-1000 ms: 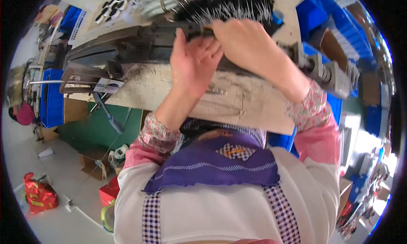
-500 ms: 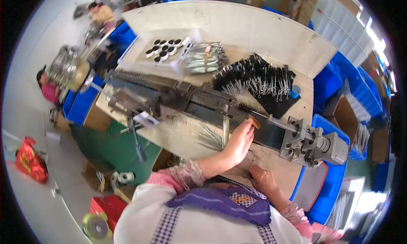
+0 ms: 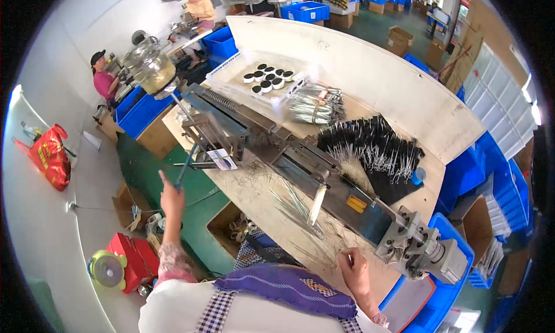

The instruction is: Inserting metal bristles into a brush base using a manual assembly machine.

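Left hand (image 3: 171,199): up and out to the side, fingers wrapped round the blue lever handle (image 3: 186,165) that slants down from the machine's near end; closed on it, as far as I can see.
Right hand (image 3: 354,267): low on the bench edge, fingertips pinched together on the loose thin wires (image 3: 300,214) scattered there; whether it holds one or only touches the heap, I cannot tell.
Machine (image 3: 300,165): long grey metal bed, running from just beyond the left hand across to the motor block (image 3: 419,246) just past the right hand.
White rod (image 3: 317,203): lying against the bed, between the two hands, nearer the right.
Done so far, by the look: a thick pile of finished black twisted-wire brushes (image 3: 370,145) stacked beyond the machine, well past the right hand.
Left to do, I'd judge: plenty, with bundled bright wire (image 3: 315,104) waiting farther out and loose wire at the right hand.
Further off: round black-and-white caps (image 3: 269,78) at the bench's far end; blue crates (image 3: 491,182) off to the right; red bag (image 3: 49,156) on the floor, far left.
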Demonstrator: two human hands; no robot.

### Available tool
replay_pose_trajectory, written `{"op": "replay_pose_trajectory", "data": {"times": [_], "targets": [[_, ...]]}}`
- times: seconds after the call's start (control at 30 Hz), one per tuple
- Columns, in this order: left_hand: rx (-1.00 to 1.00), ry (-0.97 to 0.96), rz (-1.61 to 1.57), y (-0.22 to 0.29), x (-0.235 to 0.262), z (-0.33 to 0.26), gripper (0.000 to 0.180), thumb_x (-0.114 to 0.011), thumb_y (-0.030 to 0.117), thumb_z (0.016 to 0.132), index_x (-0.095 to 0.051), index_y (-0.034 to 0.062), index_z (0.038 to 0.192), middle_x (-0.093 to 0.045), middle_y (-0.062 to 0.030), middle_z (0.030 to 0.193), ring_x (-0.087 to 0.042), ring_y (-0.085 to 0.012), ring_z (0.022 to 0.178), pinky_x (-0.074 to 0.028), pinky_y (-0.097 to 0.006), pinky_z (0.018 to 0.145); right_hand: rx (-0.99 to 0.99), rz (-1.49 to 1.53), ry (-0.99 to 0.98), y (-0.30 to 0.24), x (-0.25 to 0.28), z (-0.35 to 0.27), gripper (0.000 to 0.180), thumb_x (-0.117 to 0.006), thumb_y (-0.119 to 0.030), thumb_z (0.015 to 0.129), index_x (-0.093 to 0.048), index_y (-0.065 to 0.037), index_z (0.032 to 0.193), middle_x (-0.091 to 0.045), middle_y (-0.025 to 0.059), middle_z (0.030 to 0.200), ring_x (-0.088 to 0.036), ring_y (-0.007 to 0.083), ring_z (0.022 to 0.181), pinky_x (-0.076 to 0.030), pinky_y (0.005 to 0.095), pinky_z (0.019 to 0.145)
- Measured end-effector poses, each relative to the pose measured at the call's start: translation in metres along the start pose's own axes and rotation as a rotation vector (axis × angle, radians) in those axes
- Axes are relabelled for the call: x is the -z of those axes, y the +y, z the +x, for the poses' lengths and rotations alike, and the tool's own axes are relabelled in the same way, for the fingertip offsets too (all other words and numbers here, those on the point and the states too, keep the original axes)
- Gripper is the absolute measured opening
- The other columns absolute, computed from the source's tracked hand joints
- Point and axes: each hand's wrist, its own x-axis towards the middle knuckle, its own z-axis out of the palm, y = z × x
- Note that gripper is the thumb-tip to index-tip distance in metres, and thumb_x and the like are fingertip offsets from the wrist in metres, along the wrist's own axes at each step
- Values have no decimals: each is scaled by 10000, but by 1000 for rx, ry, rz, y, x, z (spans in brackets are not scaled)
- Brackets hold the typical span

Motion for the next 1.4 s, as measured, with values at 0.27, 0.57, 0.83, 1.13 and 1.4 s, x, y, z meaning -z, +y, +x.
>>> {"op": "replay_pose_trajectory", "data": {"times": [0.27,0.57,0.83,1.13,1.4], "targets": [[-745,322,-34,39,-43,-66,759,-667,158,787,-285,-14,1420,-505,-253,1273,-492,-373,1185,-277,-518,1067,102,61,565,-40,43,6,16,-546,-11,887,-537,-9,901,-532,83,727,-487,156,645,-434,295,634],[-1126,-1565,-869,188,37,-200,318,-448,236,986,-498,-19,1168,-527,-175,1137,-565,-208,979,-440,-349,870,723,-178,291,-152,40,41,240,-650,44,763,-602,-43,981,-640,124,833,-633,265,714,-487,347,655],[-768,-1179,-1159,170,-41,-186,288,-396,285,1012,-512,26,964,-463,-74,989,-526,-150,848,-487,-307,684,576,-450,313,-92,74,91,132,-580,23,817,-624,18,941,-581,148,863,-585,307,773,-472,354,678],[118,-1822,-1557,223,44,-164,173,-467,255,985,-544,100,999,-412,33,715,-282,-28,427,-208,-200,348,707,-722,181,-91,57,124,213,-573,4,688,-595,-34,896,-549,96,806,-582,272,798,-507,350,662],[-435,-1486,-1733,126,-10,-108,171,-505,169,949,-602,31,978,-529,-16,711,-373,-56,458,-297,-204,385,551,-483,158,-114,52,142,77,-590,-64,814,-603,8,838,-598,152,778,-602,342,743,-489,397,671]]}}
